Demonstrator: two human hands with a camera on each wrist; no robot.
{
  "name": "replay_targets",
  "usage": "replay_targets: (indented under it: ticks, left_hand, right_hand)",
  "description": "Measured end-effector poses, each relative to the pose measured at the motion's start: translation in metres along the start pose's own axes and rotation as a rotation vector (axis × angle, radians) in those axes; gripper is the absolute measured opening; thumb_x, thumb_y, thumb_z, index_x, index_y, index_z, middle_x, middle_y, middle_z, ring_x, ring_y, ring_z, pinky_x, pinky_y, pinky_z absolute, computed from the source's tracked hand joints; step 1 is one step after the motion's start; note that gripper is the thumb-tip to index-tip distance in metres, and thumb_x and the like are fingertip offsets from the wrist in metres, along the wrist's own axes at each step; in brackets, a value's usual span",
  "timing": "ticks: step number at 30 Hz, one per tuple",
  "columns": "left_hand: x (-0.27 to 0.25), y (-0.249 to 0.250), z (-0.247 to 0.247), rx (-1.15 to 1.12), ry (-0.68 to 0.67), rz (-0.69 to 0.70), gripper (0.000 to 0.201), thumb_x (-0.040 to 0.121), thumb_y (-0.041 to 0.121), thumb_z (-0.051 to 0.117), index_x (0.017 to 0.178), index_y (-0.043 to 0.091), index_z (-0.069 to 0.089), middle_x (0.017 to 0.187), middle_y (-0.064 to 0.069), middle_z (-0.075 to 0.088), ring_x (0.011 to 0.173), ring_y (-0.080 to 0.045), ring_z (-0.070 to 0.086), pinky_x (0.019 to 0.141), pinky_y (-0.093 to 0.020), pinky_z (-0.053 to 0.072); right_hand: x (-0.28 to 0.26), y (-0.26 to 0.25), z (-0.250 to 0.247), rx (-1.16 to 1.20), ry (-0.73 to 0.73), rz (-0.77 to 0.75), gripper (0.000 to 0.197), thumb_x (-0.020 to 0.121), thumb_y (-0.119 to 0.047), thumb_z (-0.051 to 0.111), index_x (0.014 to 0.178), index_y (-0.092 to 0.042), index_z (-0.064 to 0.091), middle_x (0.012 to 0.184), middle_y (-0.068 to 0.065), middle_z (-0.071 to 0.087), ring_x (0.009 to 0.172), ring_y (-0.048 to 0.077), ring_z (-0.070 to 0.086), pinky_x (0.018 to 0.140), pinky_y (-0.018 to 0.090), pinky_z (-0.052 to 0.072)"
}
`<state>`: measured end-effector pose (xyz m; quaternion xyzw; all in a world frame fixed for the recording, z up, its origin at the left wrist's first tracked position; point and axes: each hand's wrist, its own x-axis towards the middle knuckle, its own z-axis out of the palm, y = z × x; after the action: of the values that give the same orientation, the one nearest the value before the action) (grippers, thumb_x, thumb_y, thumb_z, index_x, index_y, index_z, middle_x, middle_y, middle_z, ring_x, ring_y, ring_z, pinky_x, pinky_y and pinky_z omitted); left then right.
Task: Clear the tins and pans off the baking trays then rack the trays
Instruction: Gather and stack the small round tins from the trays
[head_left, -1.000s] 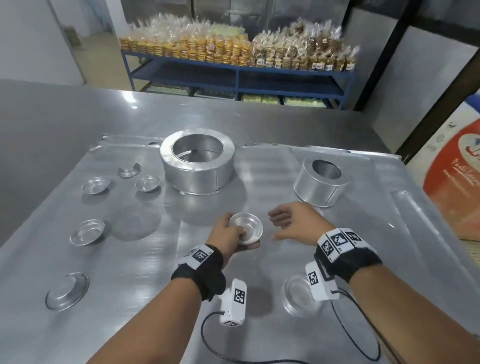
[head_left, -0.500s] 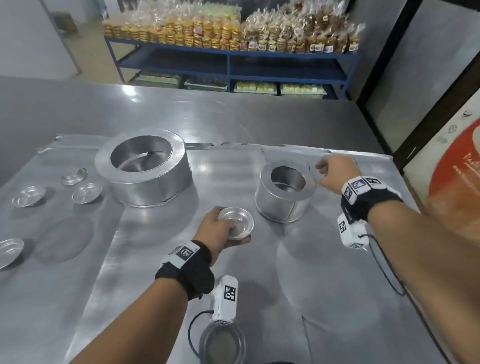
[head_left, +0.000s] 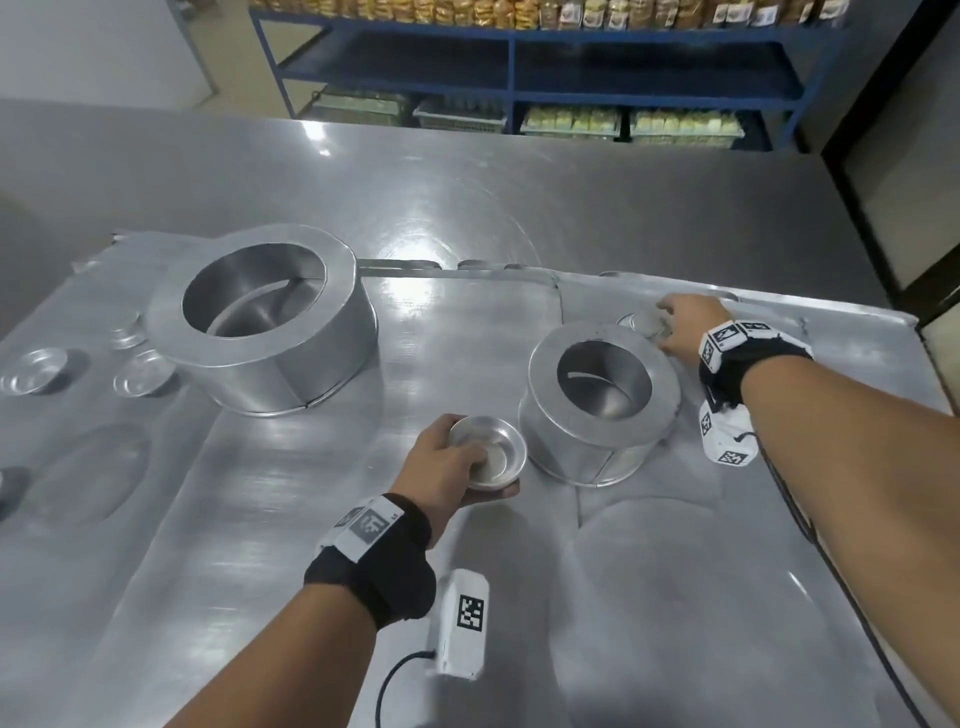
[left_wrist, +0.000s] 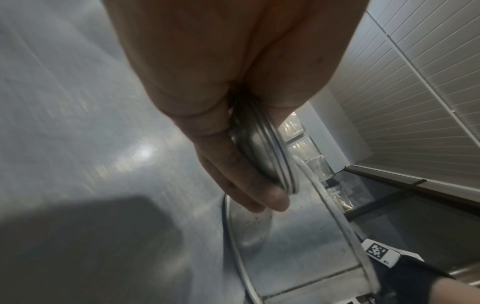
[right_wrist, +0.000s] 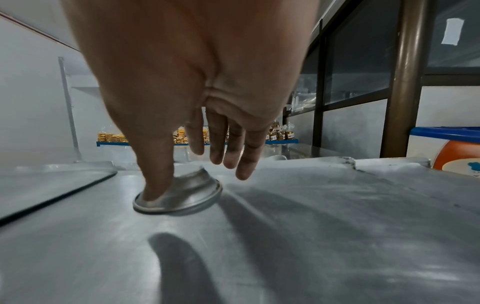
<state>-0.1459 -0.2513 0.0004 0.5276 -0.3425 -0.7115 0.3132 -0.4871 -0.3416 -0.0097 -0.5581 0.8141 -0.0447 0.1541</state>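
A nested stack of small tins (head_left: 488, 451) is held in the left hand (head_left: 441, 467), thumb over the rim, just beside the smaller ring pan (head_left: 597, 405). The right hand (head_left: 685, 325) is spread over an upturned tin (right_wrist: 179, 195) at the far edge of the baking tray (head_left: 675, 597); only the thumb is seen touching it. The rim should be tipped up first, then pinched and nested onto the stack.

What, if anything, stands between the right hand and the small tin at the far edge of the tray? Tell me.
Nothing visible. The right hand is already on the small tin: its thumb presses on the rim, tilting it, while the other fingers hover above. The smaller ring pan sits nearer, beside the wrist, not between.
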Motion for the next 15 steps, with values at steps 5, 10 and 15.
replay_targets:
  ticks: [5,10,15]
  left_hand:
    - [0.01,-0.005,-0.001,0.01,0.012,-0.008,0.031,0.085,-0.016,0.043,0.111,-0.006,0.057,0.097,-0.021,0.059,0.079,-0.043,0.065,0.068,-0.045,0.06]
    - [0.009,-0.008,-0.007,0.023,0.006,-0.012,0.033,0.084,-0.016,0.043,0.111,-0.005,0.058,0.095,-0.023,0.061,0.078,-0.043,0.066,0.064,-0.041,0.059]
    - [0.0,-0.004,-0.015,0.012,-0.013,-0.008,0.032,0.085,-0.015,0.044,0.113,-0.005,0.057,0.098,-0.022,0.058,0.075,-0.041,0.066,0.069,-0.046,0.06]
  right_hand:
    - [0.011,-0.001,0.015,0.001,0.017,-0.026,0.054,0.084,-0.034,0.07,0.13,-0.007,0.06,0.129,0.019,0.062,0.119,0.04,0.056,0.104,0.044,0.041]
    - [0.004,0.002,0.015,0.117,0.122,-0.014,0.051,0.071,-0.031,0.085,0.11,-0.008,0.062,0.111,0.017,0.066,0.105,0.037,0.059,0.091,0.039,0.048]
    - [-0.019,0.008,-0.001,0.16,0.207,0.111,0.057,0.061,-0.03,0.091,0.105,-0.012,0.059,0.106,0.014,0.064,0.104,0.034,0.06,0.084,0.038,0.05]
